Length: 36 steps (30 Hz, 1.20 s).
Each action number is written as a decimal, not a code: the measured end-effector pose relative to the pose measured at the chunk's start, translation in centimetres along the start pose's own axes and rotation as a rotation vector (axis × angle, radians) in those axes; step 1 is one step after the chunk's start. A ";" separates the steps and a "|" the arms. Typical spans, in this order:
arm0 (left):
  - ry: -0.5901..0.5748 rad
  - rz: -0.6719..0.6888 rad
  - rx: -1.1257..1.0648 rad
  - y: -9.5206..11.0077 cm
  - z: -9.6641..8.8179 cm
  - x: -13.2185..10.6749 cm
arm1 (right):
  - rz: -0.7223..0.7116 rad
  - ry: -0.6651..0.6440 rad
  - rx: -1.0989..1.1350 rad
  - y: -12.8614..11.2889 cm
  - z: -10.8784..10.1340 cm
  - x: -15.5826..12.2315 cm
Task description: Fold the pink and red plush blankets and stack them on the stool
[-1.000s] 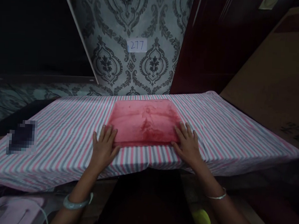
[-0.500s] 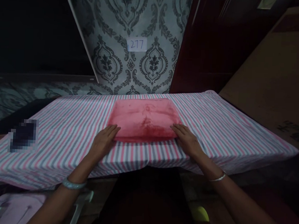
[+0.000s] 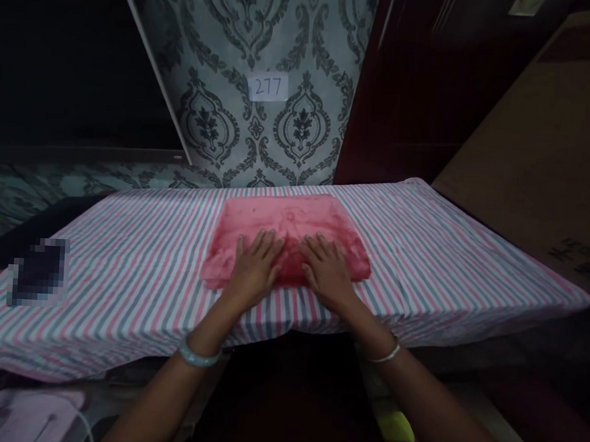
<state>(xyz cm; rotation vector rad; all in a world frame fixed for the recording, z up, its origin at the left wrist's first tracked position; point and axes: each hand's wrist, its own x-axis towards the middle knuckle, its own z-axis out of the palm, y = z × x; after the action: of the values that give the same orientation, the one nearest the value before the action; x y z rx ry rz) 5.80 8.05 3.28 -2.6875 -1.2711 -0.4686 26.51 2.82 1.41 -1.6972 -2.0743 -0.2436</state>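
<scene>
A folded pink fuzzy towel point(image 3: 288, 220) lies on a pad covered in pink, grey and white striped cloth point(image 3: 139, 259). My left hand point(image 3: 256, 265) rests flat on the towel's near middle with its fingers spread. My right hand point(image 3: 328, 269) lies flat beside it on the towel, fingers stretched out as well. Both palms press down on the pink fabric. A pale bangle circles my left wrist and a thin silver one my right wrist.
Patterned grey wallpaper point(image 3: 265, 41) with a paper label reading 277 point(image 3: 268, 87) stands behind the pad. A dark red door point(image 3: 411, 88) is at the back right and a brown board point(image 3: 541, 148) to the right. A blurred dark patch point(image 3: 38, 272) sits on the cloth's left.
Both hands have moved inward from the towel's left and right edges onto its near middle. The towel's near corners now splay out wider.
</scene>
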 end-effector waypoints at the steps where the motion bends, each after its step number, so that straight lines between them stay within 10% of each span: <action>1: -0.014 0.010 0.011 0.8 0.8 0.3 | -0.004 -0.027 -0.005 -0.5 0.6 0.2; 13: -0.004 0.004 0.058 1.0 3.3 -0.9 | 0.002 -0.036 -0.061 0.3 2.7 -1.0; 24: 0.056 -0.037 0.018 -9.0 1.9 -6.9 | 0.062 0.043 0.026 7.7 2.1 -5.1; 36: 0.291 -0.078 -0.017 -9.5 0.1 -5.6 | -0.083 0.146 0.072 9.7 0.5 -3.9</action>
<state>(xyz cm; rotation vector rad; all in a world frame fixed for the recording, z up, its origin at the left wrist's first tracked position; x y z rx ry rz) -4.87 10.04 1.15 -2.4727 -1.2922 -0.8472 36.30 1.74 -2.11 -1.5072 -2.0231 -0.3054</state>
